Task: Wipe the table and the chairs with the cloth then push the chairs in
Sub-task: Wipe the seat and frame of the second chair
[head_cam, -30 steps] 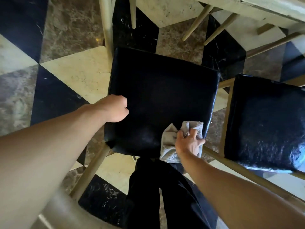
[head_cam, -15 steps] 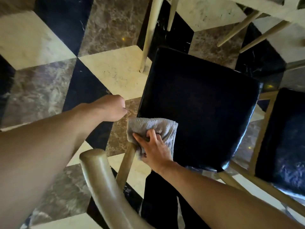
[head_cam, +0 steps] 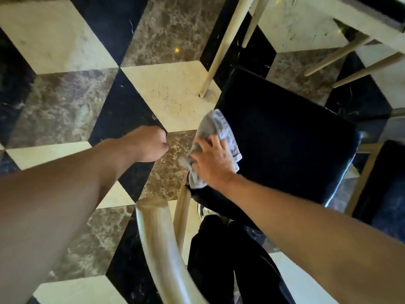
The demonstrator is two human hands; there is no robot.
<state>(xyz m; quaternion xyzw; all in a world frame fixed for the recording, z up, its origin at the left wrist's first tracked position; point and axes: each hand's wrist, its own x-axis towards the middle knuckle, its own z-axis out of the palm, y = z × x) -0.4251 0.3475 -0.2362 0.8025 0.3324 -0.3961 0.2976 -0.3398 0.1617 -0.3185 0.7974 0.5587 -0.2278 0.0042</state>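
Sweeping the cloth [head_cam: 221, 137] from the near right corner of the chair seat [head_cam: 285, 145] across to its left edge, the right hand [head_cam: 210, 161] had covered the seat's near strip within a second. Judged from that, this seat was nearly wiped; the backrest rail [head_cam: 162, 242] nearest the person and the second chair [head_cam: 385, 194] to the right of the seat looked undone, and neither chair was pushed under the bench [head_cam: 372, 25]. The right hand lay flat on the cloth, its fingers [head_cam: 215, 142] spread and pressing. The left hand [head_cam: 151, 145] stayed fisted left of the seat, its fingers curled on nothing.
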